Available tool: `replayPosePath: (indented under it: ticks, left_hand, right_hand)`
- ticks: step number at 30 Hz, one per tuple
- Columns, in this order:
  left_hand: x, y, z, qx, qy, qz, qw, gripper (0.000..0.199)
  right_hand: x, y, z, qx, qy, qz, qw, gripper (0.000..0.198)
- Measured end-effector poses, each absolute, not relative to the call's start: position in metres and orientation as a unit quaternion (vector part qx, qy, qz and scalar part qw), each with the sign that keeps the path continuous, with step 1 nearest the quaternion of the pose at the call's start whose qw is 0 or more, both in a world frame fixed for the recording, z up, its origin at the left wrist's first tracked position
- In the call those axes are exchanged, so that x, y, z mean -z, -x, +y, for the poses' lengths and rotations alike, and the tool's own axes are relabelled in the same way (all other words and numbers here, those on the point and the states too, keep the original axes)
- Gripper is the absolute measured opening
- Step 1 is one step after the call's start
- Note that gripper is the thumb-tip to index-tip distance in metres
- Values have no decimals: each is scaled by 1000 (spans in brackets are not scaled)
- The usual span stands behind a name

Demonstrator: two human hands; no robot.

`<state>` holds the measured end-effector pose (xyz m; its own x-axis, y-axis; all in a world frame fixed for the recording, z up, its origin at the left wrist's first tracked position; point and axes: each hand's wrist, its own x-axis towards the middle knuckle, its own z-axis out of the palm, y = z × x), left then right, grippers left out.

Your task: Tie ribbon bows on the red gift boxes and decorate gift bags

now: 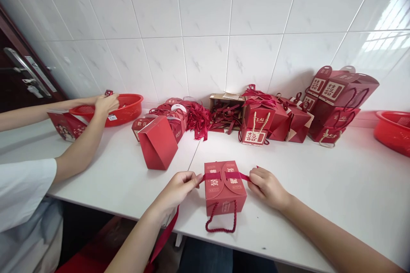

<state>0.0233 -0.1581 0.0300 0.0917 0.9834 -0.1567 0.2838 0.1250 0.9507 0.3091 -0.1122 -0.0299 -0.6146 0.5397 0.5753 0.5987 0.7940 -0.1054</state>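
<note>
A red gift box [224, 198] with gold characters and a twisted rope handle stands closed near the table's front edge. Across its lid, through slots in the flaps, runs a dark red ribbon [238, 175]. My left hand [182, 185] pinches the ribbon at the box's left side, and a long tail of it hangs below the table edge. On the right side my right hand [267, 187] is closed around the other end, a small tip poking out above the fingers. The rope handle [221, 229] droops at the front.
Behind the box lie a ribbon bundle [199, 119], a carton of ribbons [226, 113] and stacked red boxes [336, 102]. A plain red box [157, 143] stands to the left. A co-worker's hands are over a red basket [131, 108]; another red basket [392, 130] sits far right.
</note>
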Motion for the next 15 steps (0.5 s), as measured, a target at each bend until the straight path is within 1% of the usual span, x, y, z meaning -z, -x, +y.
replayPosePath:
  ticks: [5,8,10,12,14,15]
  left_hand:
    - [-15,-29,-159,-402,-540,568,474,51]
    - [-10,-28,-164,-468,-518,580,420,43]
    - [-10,-22,-173,-516,-491,595,371,43]
    - [-12,-16,-186,-544,-470,610,334,43]
    - [-15,-14,-201,-522,-490,620,321,39]
    - [-17,-15,-209,-483,-526,621,324,37]
  right_hand:
    - [33,-300,-114,3,372,-881,294,31]
    - [29,-301,-116,-17,432,-854,289,29]
    - [25,-307,-121,-28,483,-825,290,24]
    - [20,-315,-130,-56,549,-782,291,26]
    - [13,-320,-143,-114,600,-739,283,31]
    - [10,-321,-149,-160,608,-728,272,30]
